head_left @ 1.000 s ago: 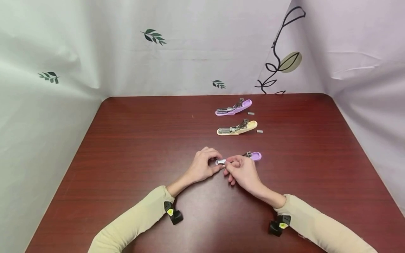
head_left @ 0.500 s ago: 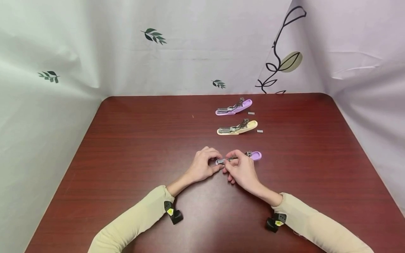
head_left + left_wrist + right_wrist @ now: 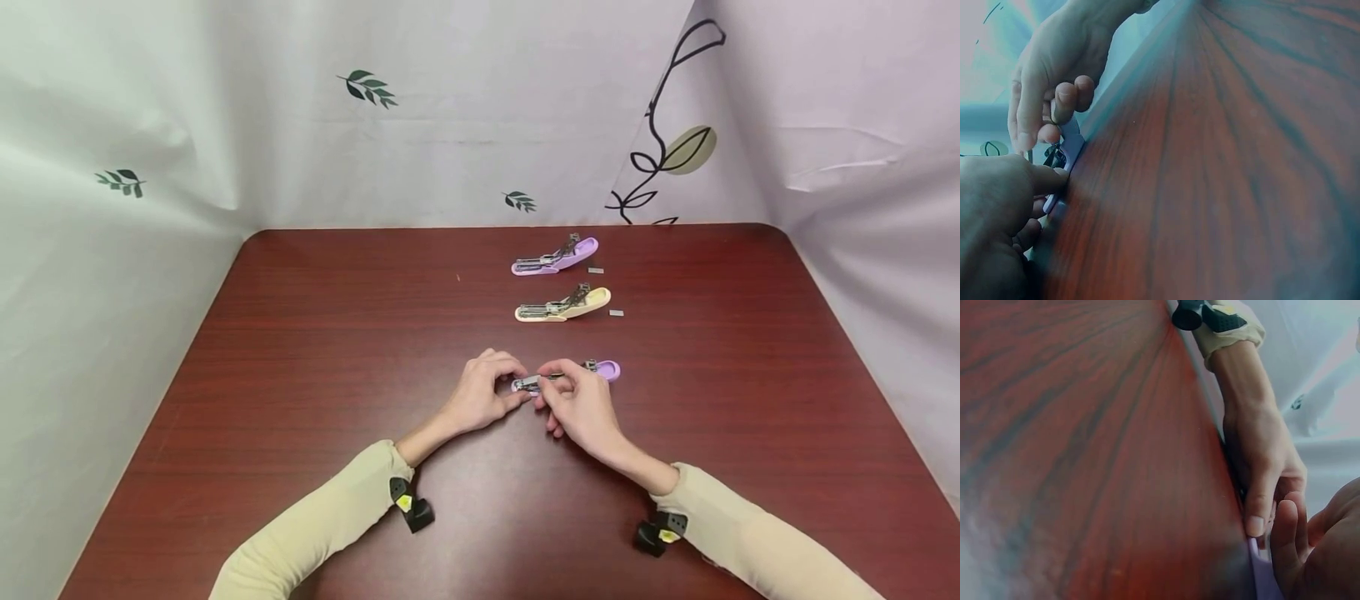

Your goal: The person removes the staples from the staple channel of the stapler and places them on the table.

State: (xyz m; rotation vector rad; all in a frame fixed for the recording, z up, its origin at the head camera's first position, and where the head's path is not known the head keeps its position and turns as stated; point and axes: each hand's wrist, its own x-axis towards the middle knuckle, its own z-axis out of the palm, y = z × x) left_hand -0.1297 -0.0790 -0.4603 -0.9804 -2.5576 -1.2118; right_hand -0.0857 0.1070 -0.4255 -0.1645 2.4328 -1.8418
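Observation:
A purple stapler (image 3: 608,372), its metal magazine folded open, lies between both hands on the table. My left hand (image 3: 480,393) grips its near-left end between thumb and fingers. At the magazine, thumb and index finger of my right hand (image 3: 583,410) pinch what looks like a small grey staple strip (image 3: 529,382), mostly hidden by the fingertips. In the left wrist view the stapler's purple body (image 3: 1072,150) shows between the two hands. The right wrist view has the left thumb pressed on the purple edge (image 3: 1263,575).
Behind the hands lie a cream stapler (image 3: 563,307) and another purple stapler (image 3: 555,257), both opened out. Beside them lie small grey staple strips, one near the cream stapler (image 3: 616,313) and one farther back (image 3: 596,270). A patterned white cloth (image 3: 450,133) hangs behind the table.
My right hand shifts slightly left, then back right along the magazine, its fingertips staying pinched. The left hand keeps its place on the stapler.

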